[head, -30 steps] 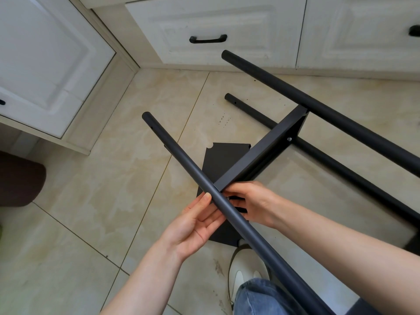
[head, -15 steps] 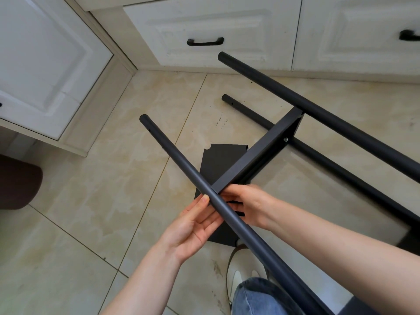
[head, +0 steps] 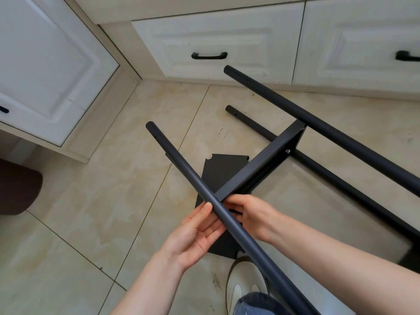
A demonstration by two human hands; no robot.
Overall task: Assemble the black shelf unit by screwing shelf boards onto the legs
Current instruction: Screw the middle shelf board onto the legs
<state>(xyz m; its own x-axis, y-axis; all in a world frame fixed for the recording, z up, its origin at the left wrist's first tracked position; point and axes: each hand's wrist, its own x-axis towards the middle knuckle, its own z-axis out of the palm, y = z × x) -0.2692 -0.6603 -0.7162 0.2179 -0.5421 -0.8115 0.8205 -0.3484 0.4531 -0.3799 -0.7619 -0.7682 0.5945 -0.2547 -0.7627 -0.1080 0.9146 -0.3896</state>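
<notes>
**Near leg lined up at shelf board corner**

Left hand [head: 195, 235] cradles near leg [head: 204, 196] with straight fingers; right hand [head: 247, 214] curls at shelf board [head: 261, 165] corner – its grasp is hidden. Tube looks rigid, light, slick – support beside the joint.

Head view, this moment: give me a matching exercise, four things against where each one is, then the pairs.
Things:
1. left hand
2. right hand
3. loose shelf board
4. silver screw

Places:
A. flat on the floor tiles
B. at the far corner of the mounted board
C. under the near leg, fingers straight
D. at the near corner of the mounted board

Pairs: 1-C, 2-D, 3-A, 4-B
</notes>
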